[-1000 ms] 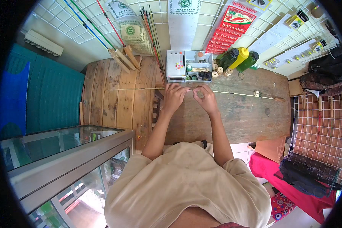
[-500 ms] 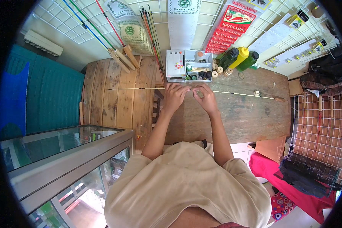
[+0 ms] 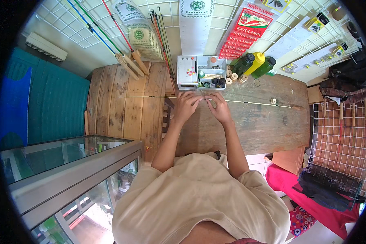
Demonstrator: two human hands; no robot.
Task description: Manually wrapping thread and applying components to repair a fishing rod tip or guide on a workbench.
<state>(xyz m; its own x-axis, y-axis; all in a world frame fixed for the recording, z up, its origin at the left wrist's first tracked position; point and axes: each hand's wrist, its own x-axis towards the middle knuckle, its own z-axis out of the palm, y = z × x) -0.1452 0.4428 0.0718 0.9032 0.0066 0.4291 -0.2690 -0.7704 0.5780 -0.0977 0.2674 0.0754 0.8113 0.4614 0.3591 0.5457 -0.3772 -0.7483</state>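
Note:
A long thin pale fishing rod [image 3: 248, 102] lies across the wooden workbench [image 3: 260, 130], running from the left planks to a dark handle at the right. My left hand [image 3: 187, 105] and my right hand [image 3: 218, 106] are close together over the rod's middle, fingers pinched around it. Whatever small thing sits between the fingertips is too small to make out. A small pale ring-shaped part [image 3: 273, 101] sits on the rod further right.
A white compartment box [image 3: 201, 72] with small parts stands behind my hands. Beside it are green and yellow squeeze bottles [image 3: 256, 64] and small spools [image 3: 235, 76]. Coloured rods [image 3: 122, 42] lean against the wire-grid wall. A glass display case [image 3: 73, 162] stands at lower left.
My hands have stayed over the rod's middle; the fingers shifted slightly along it. Nothing else has moved.

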